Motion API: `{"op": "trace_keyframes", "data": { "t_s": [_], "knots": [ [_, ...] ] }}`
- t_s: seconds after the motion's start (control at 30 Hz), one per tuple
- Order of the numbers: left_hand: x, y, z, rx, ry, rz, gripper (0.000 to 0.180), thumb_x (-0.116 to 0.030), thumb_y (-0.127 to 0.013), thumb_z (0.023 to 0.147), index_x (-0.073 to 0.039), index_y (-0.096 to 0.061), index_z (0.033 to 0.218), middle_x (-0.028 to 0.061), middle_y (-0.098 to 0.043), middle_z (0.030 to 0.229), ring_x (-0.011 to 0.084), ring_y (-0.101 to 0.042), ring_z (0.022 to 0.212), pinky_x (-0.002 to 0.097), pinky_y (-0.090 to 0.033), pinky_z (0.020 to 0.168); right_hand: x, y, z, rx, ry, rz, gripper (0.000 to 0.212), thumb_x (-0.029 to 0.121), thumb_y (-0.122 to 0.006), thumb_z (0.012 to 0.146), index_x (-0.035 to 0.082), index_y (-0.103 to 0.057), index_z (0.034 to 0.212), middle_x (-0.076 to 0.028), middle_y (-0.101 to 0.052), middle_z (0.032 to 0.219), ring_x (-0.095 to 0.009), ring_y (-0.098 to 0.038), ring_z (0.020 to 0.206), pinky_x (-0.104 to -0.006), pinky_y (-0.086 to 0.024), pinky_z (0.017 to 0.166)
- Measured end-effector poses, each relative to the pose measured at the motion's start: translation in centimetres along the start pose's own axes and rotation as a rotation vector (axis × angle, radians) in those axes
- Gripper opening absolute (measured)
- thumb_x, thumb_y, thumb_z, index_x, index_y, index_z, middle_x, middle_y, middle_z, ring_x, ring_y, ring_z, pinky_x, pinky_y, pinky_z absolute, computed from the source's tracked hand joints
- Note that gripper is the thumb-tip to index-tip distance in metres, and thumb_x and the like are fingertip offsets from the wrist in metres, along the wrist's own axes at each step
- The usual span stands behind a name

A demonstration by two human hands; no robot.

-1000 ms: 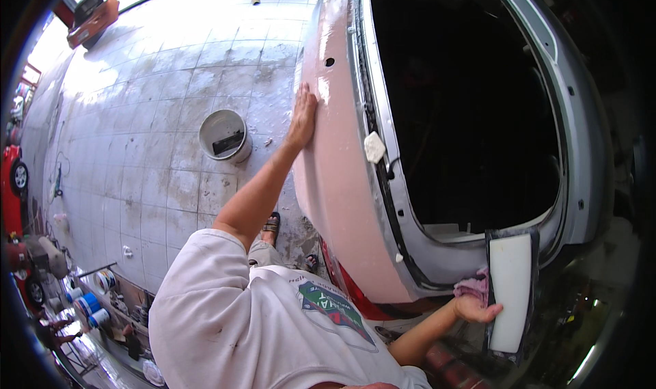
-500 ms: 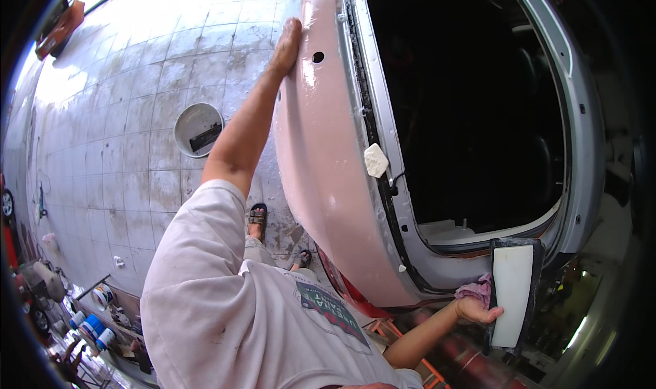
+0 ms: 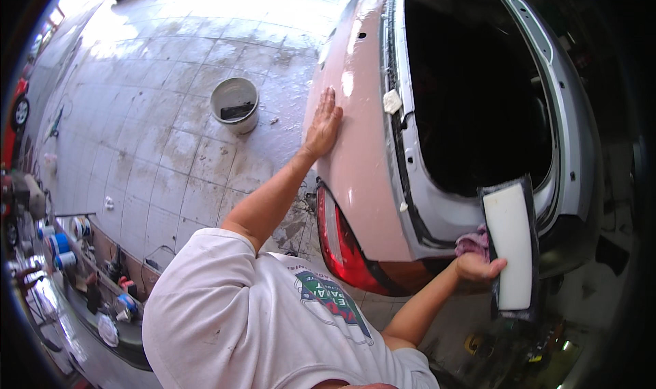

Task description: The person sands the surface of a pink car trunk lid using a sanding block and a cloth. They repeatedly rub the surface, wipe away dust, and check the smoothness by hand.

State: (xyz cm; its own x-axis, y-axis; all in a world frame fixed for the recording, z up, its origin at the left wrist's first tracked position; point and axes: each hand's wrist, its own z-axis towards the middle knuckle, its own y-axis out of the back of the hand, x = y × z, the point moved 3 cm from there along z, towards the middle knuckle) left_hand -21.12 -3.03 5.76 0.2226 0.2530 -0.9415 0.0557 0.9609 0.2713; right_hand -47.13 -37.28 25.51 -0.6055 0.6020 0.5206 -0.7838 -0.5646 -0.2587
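Note:
My left hand (image 3: 324, 125) lies flat on the pink primed rear side panel (image 3: 362, 163) of a car, fingers stretched out and pointing away from me. The panel looks wet and glossy. Off to the right, my right hand (image 3: 476, 268) grips a long white sanding block (image 3: 510, 245) with a dark sheet of sandpaper around its edges. A crumpled pinkish-purple cloth (image 3: 471, 243) is bunched in the same hand. Both are held up beside the car's rear corner, near the window opening. Some of my right fingers are hidden behind the block.
A red tail light (image 3: 333, 242) sits below the panel. A pale angular piece (image 3: 391, 102) rests by the window channel. On the tiled floor to the left stands a grey bucket (image 3: 240, 124) with a dark block inside. Cans and tools crowd a bench (image 3: 102, 252) at the lower left.
My left hand has slid back toward me along the panel, closer to the tail light. The right hand still holds the block and cloth. My view has shifted, showing more of the tail light.

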Motion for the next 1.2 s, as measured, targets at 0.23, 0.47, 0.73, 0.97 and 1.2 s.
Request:
{"op": "trace_keyframes", "data": {
  "t_s": [0.23, 0.47, 0.73, 0.97, 1.2],
  "knots": [
    [-2.7, -1.5, -14.8, 0.062, -0.016, 0.06, 0.085, -0.057, -0.032, 0.114, 0.005, -0.014, 0.169, 0.0274, -0.011, 0.177, 0.0355, -0.007, 0.167, 0.0411, -0.008, 0.135, -1.2, 1.0, 1.6, 0.024, 0.266, -0.276, 0.049, 0.026, -0.058, 0.104, -0.02, -0.065, 0.118, -0.03, -0.071, 0.119, -0.036, -0.075, 0.102, -0.043, -0.063, 0.091],
    [-5.1, 4.9, -25.2, 0.158, -0.015, 0.055, 0.052, -0.041, -0.062, 0.109, -0.004, -0.065, 0.146, 0.0217, -0.064, 0.148, 0.0381, -0.062, 0.137, 0.0411, -0.051, 0.113, 8.0, 0.5, -3.9, 0.15, -0.551, -0.131, 0.049, 0.021, -0.069, 0.102, -0.018, -0.063, 0.131, -0.023, -0.071, 0.13, -0.027, -0.069, 0.115, -0.04, -0.053, 0.104],
    [-14.0, 14.7, -32.4, -0.004, -0.142, -0.085, 0.022, -0.014, -0.073, 0.102, -0.006, -0.079, 0.122, 0.0114, -0.076, 0.117, 0.0192, -0.074, 0.095, 0.0332, -0.06, 0.079, 14.6, -0.6, -22.6, 1.017, -0.877, -0.045, 0.029, 0.024, -0.069, 0.101, -0.005, -0.072, 0.101, -0.006, -0.076, 0.094, -0.015, -0.068, 0.092, -0.0343, -0.055, 0.084],
    [-10.7, 17.8, -39.0, 0.115, -0.161, 0.109, 0.05, -0.033, -0.076, 0.101, -0.005, -0.068, 0.141, 0.0192, -0.07, 0.134, 0.034, -0.066, 0.125, 0.0441, -0.051, 0.107, 20.6, -5.2, -32.1, 1.222, -1.041, 0.204, 0.035, 0.03, -0.068, 0.098, -0.001, -0.076, 0.113, -0.008, -0.079, 0.101, -0.016, -0.071, 0.096, -0.0357, -0.054, 0.088],
    [-5.8, 23.4, -45.1, 0.262, 0.187, -0.339, 0.078, -0.034, -0.084, 0.096, -0.005, -0.05, 0.161, 0.0128, -0.065, 0.144, 0.0226, -0.061, 0.13, 0.036, -0.047, 0.111, 27.0, -5.9, -37.3, 1.393, -1.06, 0.221, 0.039, 0.032, -0.065, 0.095, -0.001, -0.076, 0.112, -0.012, -0.078, 0.102, -0.018, -0.072, 0.096, -0.0378, -0.054, 0.09]
  ]
}}
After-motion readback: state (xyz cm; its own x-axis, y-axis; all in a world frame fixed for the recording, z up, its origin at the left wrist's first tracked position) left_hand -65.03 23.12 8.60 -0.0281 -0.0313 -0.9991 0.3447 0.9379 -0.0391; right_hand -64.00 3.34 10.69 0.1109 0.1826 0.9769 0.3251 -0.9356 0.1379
